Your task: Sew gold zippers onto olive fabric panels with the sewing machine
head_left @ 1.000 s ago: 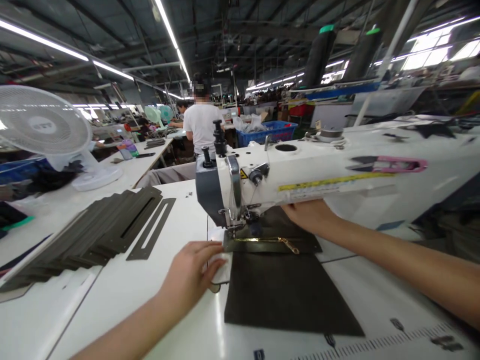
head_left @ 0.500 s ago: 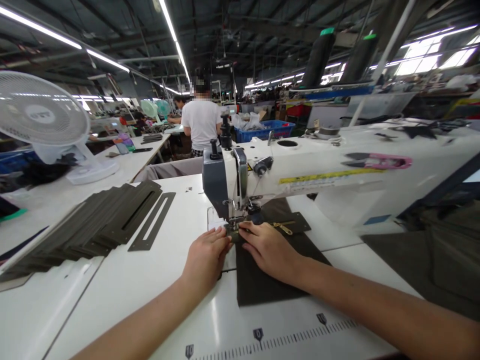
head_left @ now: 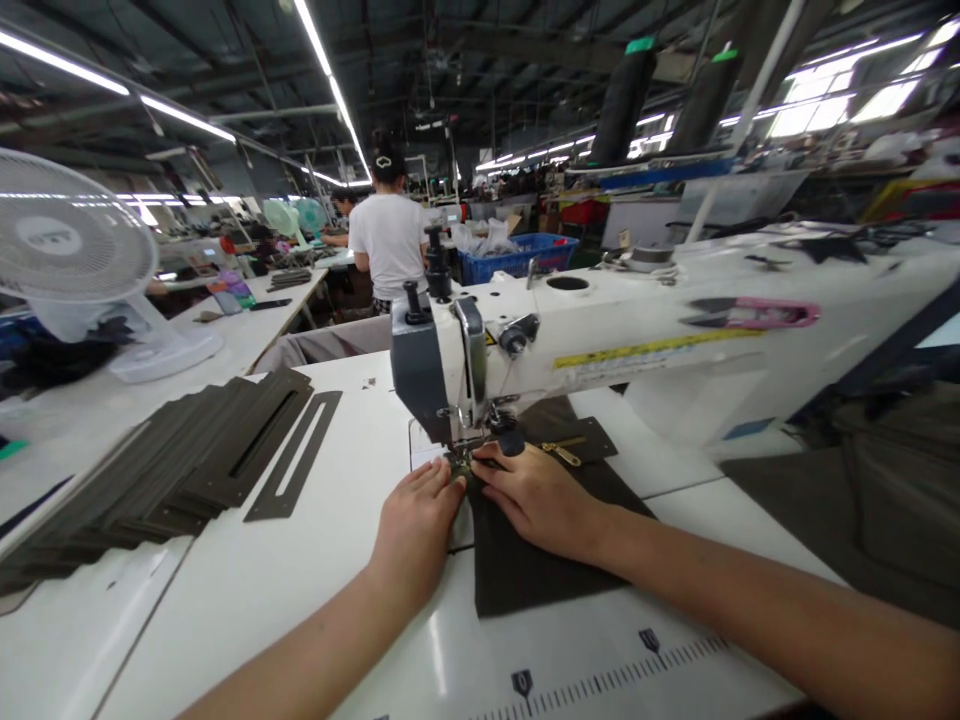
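A dark olive fabric piece [head_left: 540,580] lies under the needle area of a white sewing machine [head_left: 645,330]. A gold zipper pull [head_left: 562,454] shows on it, to the right of the presser foot [head_left: 469,447]. My left hand [head_left: 420,515] is at the foot's near left side, fingers together and closed at the fabric's left edge; its exact hold is partly hidden. On the fabric rests my right hand [head_left: 540,500], thumb and fingertips pinching it just right of the foot. The material between both sets of fingertips is mostly covered.
Left of the machine lie a fanned stack of slotted dark panels [head_left: 172,460] and one separate slotted panel [head_left: 296,455]. Pink-handled thread snips [head_left: 757,312] rest on the machine arm. A white fan [head_left: 75,240] stands at left. Another person [head_left: 390,240] is beyond the machine.
The view has shifted slightly, so most surroundings sit a little further left. Both hands stay beside the presser foot, with the fabric in nearly the same place.
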A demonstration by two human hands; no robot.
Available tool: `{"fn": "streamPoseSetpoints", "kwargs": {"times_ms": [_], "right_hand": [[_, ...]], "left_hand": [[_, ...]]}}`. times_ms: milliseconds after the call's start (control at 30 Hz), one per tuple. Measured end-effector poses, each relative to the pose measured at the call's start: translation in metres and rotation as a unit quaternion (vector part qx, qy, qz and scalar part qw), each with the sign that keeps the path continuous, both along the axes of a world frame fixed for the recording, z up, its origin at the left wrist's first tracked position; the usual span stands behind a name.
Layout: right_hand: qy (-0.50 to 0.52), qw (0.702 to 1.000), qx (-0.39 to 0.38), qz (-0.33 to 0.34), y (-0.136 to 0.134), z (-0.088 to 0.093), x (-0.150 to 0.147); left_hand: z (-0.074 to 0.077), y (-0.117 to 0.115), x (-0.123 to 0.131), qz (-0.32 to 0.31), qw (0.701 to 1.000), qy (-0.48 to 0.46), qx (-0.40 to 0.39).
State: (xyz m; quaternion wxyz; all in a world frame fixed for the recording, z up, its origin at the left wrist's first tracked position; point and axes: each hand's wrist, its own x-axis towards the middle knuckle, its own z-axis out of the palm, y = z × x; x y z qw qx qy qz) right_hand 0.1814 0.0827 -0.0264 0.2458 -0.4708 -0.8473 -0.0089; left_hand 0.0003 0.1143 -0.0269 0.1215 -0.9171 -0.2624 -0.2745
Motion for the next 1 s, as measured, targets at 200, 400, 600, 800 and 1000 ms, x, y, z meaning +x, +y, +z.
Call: {"fn": "streamPoseSetpoints", "kwargs": {"times_ms": [200,400,600,800,1000], "right_hand": [[-0.006,1.000,0.000,-0.001,0.003,0.001,0.000],[-0.013,1.000,-0.003,-0.013,0.008,0.002,-0.001],[-0.010,1.000,0.012,-0.019,0.013,0.001,-0.001],[0.012,1.000,0.014,-0.002,0.014,-0.003,-0.001],[0.024,1.000,0.018,0.002,0.014,-0.006,0.000]], "left_hand": [[0.003,0.003,0.001,-0.013,1.000,0.010,0.023],[0.003,0.011,0.003,-0.004,0.999,0.017,0.036],[-0.001,0.013,0.005,0.003,1.000,-0.018,0.010],[-0.001,0.013,0.005,-0.009,1.000,-0.023,-0.004],[-0.002,0.014,0.004,-0.016,0.998,-0.052,-0.026]]}}
